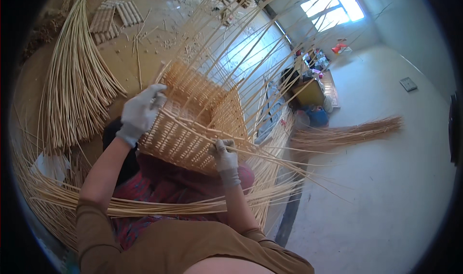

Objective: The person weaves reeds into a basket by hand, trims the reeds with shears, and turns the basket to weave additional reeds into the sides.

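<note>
A rectangular wicker basket, partly woven, is tilted over my lap with its open top upward. Long loose rods stand up from its far and right sides. My left hand, in a whitish work glove, is closed on the basket's left corner, thumb near the rim. Also gloved, my right hand grips the near wall at the rim, toward the right corner. Several thin wicker rods run out to the right beside it. The fingertips behind the wall are hidden.
A thick bundle of pale rods lies at the left. More long rods cross my lap. A brownish bundle rests on the floor at the right, near a blue container. Slatted wooden pieces and scraps lie beyond.
</note>
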### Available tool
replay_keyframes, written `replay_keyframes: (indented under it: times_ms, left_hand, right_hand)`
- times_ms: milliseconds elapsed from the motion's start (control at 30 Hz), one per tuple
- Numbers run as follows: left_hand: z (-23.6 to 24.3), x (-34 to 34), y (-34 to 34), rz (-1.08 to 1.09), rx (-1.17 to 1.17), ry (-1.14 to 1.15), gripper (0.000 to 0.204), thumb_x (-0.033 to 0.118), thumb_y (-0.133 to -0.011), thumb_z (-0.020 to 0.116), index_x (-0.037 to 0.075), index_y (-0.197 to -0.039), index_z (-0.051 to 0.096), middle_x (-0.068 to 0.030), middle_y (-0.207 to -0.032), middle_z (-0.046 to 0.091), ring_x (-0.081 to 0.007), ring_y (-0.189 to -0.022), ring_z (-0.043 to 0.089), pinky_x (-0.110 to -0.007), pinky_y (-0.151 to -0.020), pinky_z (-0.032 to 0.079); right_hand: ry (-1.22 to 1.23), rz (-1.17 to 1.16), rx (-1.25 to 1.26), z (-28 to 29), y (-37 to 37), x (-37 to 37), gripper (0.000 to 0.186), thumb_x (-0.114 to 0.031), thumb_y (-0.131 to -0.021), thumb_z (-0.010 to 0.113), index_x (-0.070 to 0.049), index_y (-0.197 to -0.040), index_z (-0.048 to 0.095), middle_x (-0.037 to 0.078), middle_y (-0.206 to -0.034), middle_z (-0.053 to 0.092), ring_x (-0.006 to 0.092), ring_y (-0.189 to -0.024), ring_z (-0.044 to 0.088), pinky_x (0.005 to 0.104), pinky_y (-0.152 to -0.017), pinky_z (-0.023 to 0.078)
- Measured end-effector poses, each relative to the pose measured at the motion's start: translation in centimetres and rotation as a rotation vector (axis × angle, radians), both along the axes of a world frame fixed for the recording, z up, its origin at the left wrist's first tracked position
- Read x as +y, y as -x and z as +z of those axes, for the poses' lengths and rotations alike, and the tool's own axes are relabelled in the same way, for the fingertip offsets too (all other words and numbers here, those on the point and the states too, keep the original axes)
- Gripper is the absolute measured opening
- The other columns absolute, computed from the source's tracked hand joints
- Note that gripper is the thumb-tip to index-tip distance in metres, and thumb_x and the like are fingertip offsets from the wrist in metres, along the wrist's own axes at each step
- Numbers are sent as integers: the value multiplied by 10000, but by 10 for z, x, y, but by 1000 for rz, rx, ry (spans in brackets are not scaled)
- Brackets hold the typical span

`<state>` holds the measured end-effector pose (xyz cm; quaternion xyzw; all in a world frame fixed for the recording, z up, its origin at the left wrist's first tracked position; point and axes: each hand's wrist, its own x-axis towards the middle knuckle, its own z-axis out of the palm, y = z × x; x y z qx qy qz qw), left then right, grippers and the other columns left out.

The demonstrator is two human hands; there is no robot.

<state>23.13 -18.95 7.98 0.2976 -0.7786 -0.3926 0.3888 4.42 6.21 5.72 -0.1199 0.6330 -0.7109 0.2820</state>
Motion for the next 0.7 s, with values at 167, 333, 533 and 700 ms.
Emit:
replay_keyframes:
  times_ms: [167, 333, 533, 700]
  left_hand:
    - [-36, -19, 37, -107, -451, 106, 350, 397, -1035, 488, 106, -1014, 681, -118, -777, 708, -314, -778, 698, -366, -729, 566]
    - [-37, -30, 23, -439, -399, -328, 329, 386, -948, 654, 60, -988, 648, -134, -776, 677, -322, -759, 671, -399, -735, 527]
    - [-38, -7, 23, -217, -304, -197, 364, 406, -919, 685, 42, -937, 691, -166, -898, 693, -362, -812, 653, -425, -725, 500]
    - [-45, -6, 47, -174, -326, -321, 373, 417, -964, 628, 53, -955, 710, -182, -828, 686, -333, -755, 663, -414, -711, 491]
  right_hand:
    - [-53, -27, 182, -1, 5, -5, 135, -55, -945, 675, -36, -958, 542, 120, -946, 683, 182, -852, 681, 335, -770, 608]
    - [10, 91, 302, 9, 25, -23, 115, -28, -950, 651, -4, -984, 545, 168, -987, 698, 226, -901, 703, 360, -832, 613]
    - [-167, 387, 1042, 107, 19, -130, 374, 9, -918, 654, -43, -1275, 556, 178, -1284, 617, 213, -1123, 639, 302, -894, 555]
    - [7, -111, 1303, 90, 27, -255, 510, -128, -972, 624, -87, -1457, 471, 183, -1416, 526, 118, -882, 560, 247, -692, 498]
